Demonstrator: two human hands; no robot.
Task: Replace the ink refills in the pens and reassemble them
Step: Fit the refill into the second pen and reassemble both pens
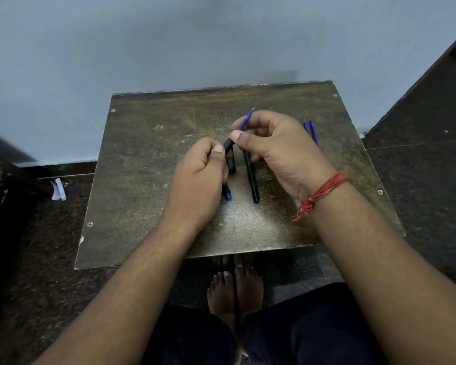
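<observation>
Worn brown table (148, 154) under me, pale wall beyond. My left hand (198, 180) is closed around a black pen barrel (228, 145), its open end tilted up and right. My right hand (271, 146), just beside it, pinches a blue refill (247, 119) pointing far. 2 spare refills (311, 130) lie right; I judge it slides in next.

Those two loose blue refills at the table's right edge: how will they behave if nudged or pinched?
The two blue refills look thin and round, so a nudge would likely roll them across the flat table. Being slender tubes, they are probably very light and may flex under a hard pinch. Lying side by side, they could be awkward to pick singly.
</observation>
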